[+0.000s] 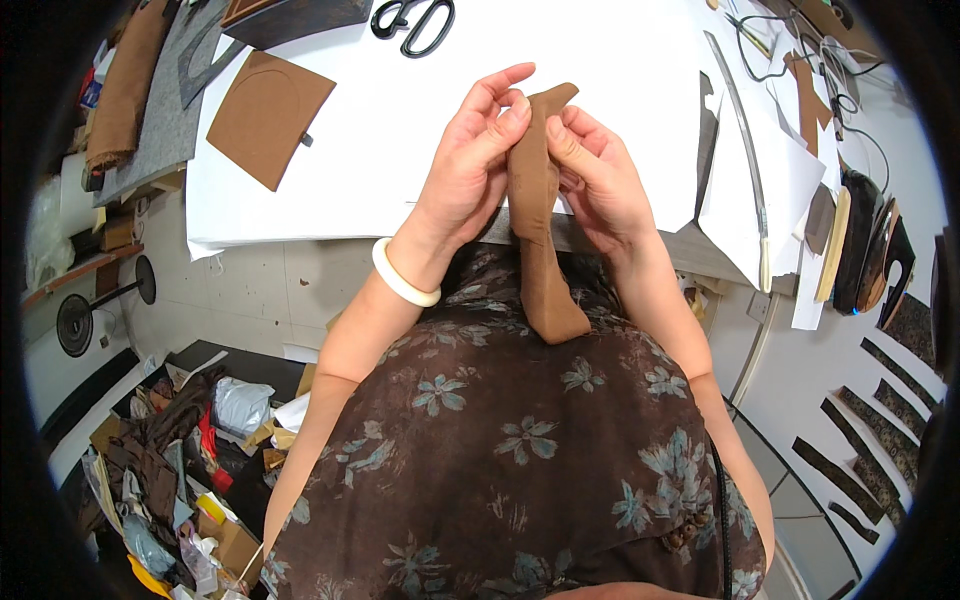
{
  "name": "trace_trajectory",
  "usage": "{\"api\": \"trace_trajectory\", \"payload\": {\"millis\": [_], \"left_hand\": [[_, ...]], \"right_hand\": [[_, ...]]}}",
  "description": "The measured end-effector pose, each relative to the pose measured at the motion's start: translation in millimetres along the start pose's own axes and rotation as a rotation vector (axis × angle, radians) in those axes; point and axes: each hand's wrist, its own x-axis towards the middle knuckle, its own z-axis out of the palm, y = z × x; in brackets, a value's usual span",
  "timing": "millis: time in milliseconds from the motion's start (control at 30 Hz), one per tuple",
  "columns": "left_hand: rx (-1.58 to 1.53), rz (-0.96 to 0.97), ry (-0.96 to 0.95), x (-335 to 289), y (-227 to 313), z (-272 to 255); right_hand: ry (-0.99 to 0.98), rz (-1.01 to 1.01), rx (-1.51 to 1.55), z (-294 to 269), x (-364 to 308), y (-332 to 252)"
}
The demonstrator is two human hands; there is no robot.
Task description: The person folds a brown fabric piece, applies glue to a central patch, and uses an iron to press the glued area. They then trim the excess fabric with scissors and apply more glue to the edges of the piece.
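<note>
A brown strip (535, 190) is held at twelve o'clock, over the near edge of the white-covered table (625, 60). Its upper end is pinched on the eleven o'clock side by the left hand (470, 155), with the thumb pressed on its face. At one o'clock its other edge is gripped by the right hand (605, 175), thumb forward and fingers mostly hidden behind. The lower end is rested on the flowered dress (525, 435), towards six o'clock.

For good handling, the pinch is probably best made close to the edges and worked along in short, even lengths, so that the strip is not stretched. The two thumbs should be held near each other, as puckers could be formed between them. The bend halfway down could be smoothed first, and the loose end supported so that no twist is pulled in. Whether the strip is doubled cannot be told.

Room should be left from the brown panel (270, 120) between ten and eleven o'clock, and from the black-handled scissors (408, 45) just short of twelve.
</note>
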Motion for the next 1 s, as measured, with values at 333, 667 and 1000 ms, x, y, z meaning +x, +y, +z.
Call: {"api": "trace_trajectory", "payload": {"millis": [333,667,1000], "left_hand": [[0.016,-0.005,-0.006,0,-1,4],[-0.088,-0.024,-0.025,1,-3,1],[-0.029,-0.016,-0.015,1,-1,5]], "right_hand": [[0.042,-0.044,-0.089,-5,4,2],[0.037,-0.014,-0.082,-8,9,6],[0.002,-0.021,-0.020,-11,11,6]]}}
